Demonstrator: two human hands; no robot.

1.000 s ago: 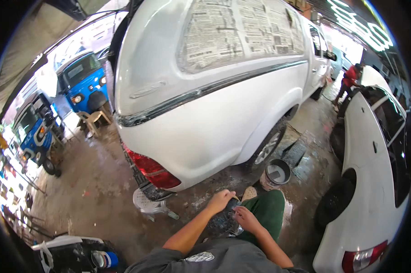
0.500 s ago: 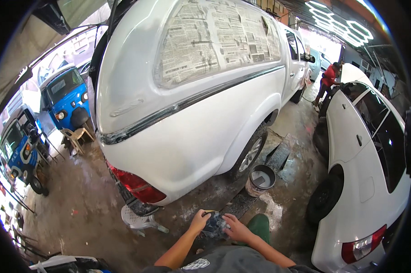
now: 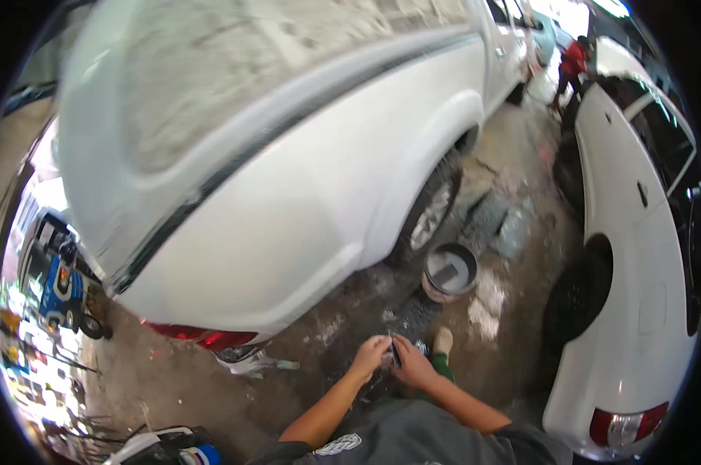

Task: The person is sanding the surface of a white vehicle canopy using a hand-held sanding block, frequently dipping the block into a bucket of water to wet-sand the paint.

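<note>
My left hand [image 3: 372,358] and my right hand [image 3: 414,366] meet in front of my body, fingers bent and closed. Pinched between them is a small dark sheet [image 3: 396,355], mostly hidden by the fingers; its kind is hard to make out. Ahead of the hands stands a white pickup [image 3: 312,201] with a canopy, its side window covered in newspaper [image 3: 211,77]. A bucket [image 3: 441,293] of whitish liquid with a grey block [image 3: 445,274] in it sits just beyond my right hand, by the pickup's rear wheel [image 3: 432,213].
A white car [image 3: 630,271] stands on the right. A person in red [image 3: 573,60] works near its front. A white plastic stool [image 3: 250,363] is beneath the pickup's tail light [image 3: 199,333]. At the left is a blue vehicle [image 3: 62,291]. The floor [image 3: 312,349] looks wet and stained white.
My hands have come closer together, and the dark sheet, spread wide before, is now mostly covered by them. The view has shifted, and my foot now shows beside the bucket.
</note>
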